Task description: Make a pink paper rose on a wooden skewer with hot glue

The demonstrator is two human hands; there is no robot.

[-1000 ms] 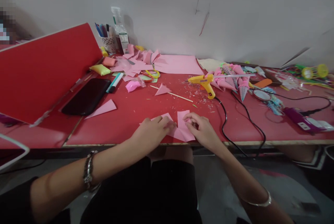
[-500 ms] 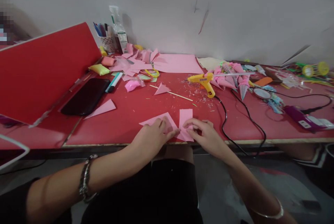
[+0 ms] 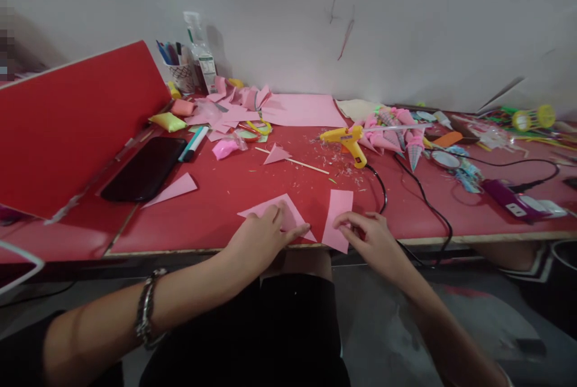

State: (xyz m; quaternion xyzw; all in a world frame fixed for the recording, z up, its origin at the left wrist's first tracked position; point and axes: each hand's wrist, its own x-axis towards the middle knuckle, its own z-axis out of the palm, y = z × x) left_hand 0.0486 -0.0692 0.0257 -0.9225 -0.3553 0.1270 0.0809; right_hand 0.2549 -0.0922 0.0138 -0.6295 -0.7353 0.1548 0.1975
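My left hand [image 3: 258, 235] rests on a pink paper triangle [image 3: 292, 216] at the table's front edge, its thumb spread away from the fingers. To the right of it, my right hand [image 3: 375, 241] pinches the side of a pink paper strip [image 3: 339, 205]. The strip stands apart from the triangle, slightly tilted, its lower end reaching past the table edge. Beyond my hands, a small pink paper triangle [image 3: 276, 154] lies across a thin wooden stick [image 3: 309, 166]. Another pink paper piece [image 3: 174, 190] is left of my left hand.
A yellow glue gun [image 3: 352, 142] with a black cord lies beyond my right hand, near pink paper cones [image 3: 415, 149]. On the left are a phone [image 3: 144, 169], markers [image 3: 193, 144] and a large red panel [image 3: 81, 128]. Pink paper scraps [image 3: 234, 112] are piled at the back.
My right hand has moved right with the pink paper strip, opening a gap between it and the triangle. My left hand stays on the triangle.
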